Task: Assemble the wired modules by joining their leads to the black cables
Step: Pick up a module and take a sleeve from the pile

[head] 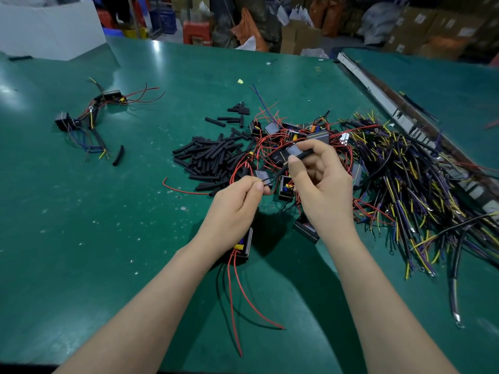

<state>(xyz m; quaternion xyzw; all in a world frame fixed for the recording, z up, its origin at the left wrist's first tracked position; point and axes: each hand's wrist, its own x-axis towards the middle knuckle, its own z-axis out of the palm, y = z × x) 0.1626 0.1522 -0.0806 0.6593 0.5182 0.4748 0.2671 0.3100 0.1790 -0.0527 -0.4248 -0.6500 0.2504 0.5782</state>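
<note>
My left hand (235,209) pinches thin black leads at its fingertips, just left of my right hand (321,179). The right hand's thumb and forefinger grip a short black cable sleeve (302,154) that slants down toward those leads. A black module (244,245) with a yellow part and red leads hangs under my left wrist; its red and black wires trail toward the near table edge. Behind the hands lies a heap of black modules with red leads (291,136). A big bundle of black, yellow and purple cables (410,179) spreads to the right.
A pile of short black tube pieces (210,157) lies left of the modules on the green table (108,211). Two assembled modules with cables (91,112) sit at the far left, a loose tube (118,155) near them. A metal rail (383,98) borders the right.
</note>
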